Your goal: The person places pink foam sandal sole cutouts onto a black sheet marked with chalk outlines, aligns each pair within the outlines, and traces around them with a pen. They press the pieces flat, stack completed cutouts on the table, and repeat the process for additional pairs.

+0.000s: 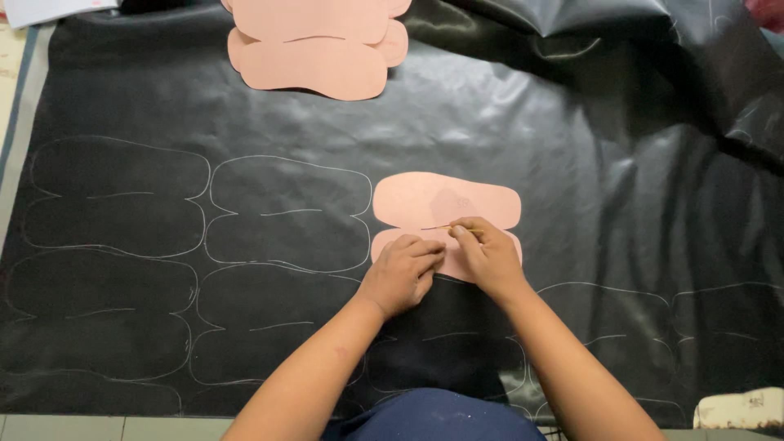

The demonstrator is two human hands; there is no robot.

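Currently left hand [402, 273] presses curled fingers flat on the pink template [445, 214] at frame centre on the black sheet [572, 163], right hand [487, 255] pinches a thin marking stick [447, 226] at its notch; if the template slips, the traced outline likely skews.

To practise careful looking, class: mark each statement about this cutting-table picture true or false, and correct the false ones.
1. Both hands rest on a pink template lying on black sheeting. True.
2. The right hand holds a pair of scissors. False: it pinches a thin stick-like marking tool.
3. Pale outlines of the same shape are already drawn on the sheet to the left of the template. True.
4. The stack of spare pink templates lies at the near edge, beside the person's body. False: it lies at the far edge.
5. The left hand is lifted clear of the table. False: it presses the template down.
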